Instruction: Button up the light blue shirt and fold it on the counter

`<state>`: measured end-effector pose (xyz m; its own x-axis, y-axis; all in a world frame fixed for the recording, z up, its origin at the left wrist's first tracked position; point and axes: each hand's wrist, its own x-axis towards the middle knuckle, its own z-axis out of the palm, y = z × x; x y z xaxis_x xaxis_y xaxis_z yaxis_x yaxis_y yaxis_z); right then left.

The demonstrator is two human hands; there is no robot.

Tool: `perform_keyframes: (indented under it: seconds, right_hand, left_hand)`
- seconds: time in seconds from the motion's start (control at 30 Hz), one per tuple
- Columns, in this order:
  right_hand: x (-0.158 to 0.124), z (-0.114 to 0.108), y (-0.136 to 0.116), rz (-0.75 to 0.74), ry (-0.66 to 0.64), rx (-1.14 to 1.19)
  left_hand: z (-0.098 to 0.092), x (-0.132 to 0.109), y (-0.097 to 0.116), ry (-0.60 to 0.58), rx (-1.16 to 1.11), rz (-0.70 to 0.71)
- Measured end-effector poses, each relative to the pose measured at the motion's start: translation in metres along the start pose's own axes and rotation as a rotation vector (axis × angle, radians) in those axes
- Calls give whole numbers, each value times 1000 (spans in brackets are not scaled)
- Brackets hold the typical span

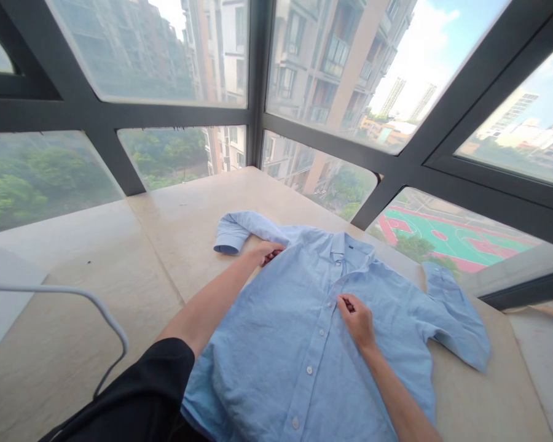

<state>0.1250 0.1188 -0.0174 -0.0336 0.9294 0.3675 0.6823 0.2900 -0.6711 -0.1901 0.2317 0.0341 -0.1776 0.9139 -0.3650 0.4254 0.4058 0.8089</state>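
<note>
A light blue button-up shirt (267, 325) lies front side up, its collar (357, 252) toward the window corner and white buttons down the front. My left hand (268, 252) is closed on the cloth at the left side, just below where the sleeve joins; its fingertips are partly hidden. The left sleeve bends back so that its cuff (229, 241) lies on the ledge. Beside the button strip, near an upper button (330, 304), my right hand (357, 318) is closed with its fingers curled in, pinching the shirt front. Folded outward on the right is the other sleeve (458, 319).
The shirt rests on a beige stone ledge (152, 264) bounded by dark window frames (257, 92) that meet in a corner. A grey-white cable (96, 301) loops in at the left, by a white object (4, 294). Buildings and a sports court show through the glass.
</note>
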Motion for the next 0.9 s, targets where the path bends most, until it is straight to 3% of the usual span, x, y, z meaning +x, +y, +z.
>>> perform_keyframes:
  seconds: [0.17,0.33,0.5,0.67,0.9]
  right_hand:
    - [0,-1,0,26,-10,17]
    - [0,-1,0,51,-9,40]
    - [0,-2,-1,73,-14,57]
    - [0,-2,0,92,-8,72]
    - [0,0,2,112,-3,89]
  left_hand:
    - [-8,14,1,29,109,-54]
    - [-27,29,3,22,233,9]
    - [-24,41,7,-17,290,29]
    - [-24,42,0,-118,242,20]
    - [-48,24,-12,-304,99,-44]
